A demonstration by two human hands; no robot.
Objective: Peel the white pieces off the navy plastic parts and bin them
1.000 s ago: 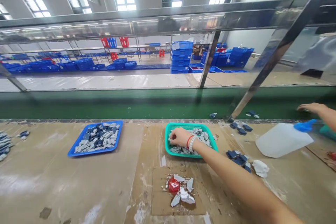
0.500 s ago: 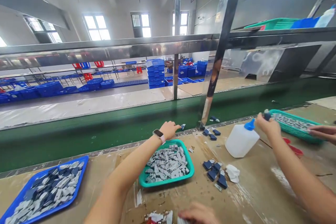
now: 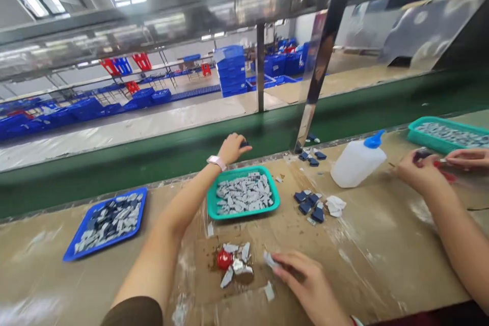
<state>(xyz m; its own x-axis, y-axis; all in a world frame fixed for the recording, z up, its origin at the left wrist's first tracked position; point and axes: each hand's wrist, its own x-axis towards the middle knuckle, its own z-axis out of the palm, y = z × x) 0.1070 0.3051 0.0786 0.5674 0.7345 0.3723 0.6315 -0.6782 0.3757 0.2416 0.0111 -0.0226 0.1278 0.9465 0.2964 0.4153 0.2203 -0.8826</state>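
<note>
My left hand [image 3: 231,148], with a watch on its wrist, reaches out above the green belt [image 3: 183,160]. A small dark blue piece [image 3: 245,143] is pinched in its fingers. Below that wrist stands a green basket [image 3: 244,215] full of light grey plastic pieces. My right hand [image 3: 301,275] is low over the table, its fingertips closed on a light grey piece [image 3: 270,260]. Left of it, a round red object [image 3: 224,260] sits among several loose grey pieces [image 3: 237,266]. A group of dark blue pieces [image 3: 310,204] lies beyond my right hand.
At left is a blue tray [image 3: 105,240] of grey and dark pieces. A white bottle [image 3: 353,165] with a blue cap stands by crumpled white paper [image 3: 336,206]. On the right, a co-worker's hands [image 3: 418,170] work near another green basket [image 3: 435,137]. A metal post [image 3: 315,81] rises behind.
The view has tilted down. My left hand has shifted left over the belt, still pinching the dark piece. My right hand now shows clearly with a grey piece. The co-worker's hands have come closer together.
</note>
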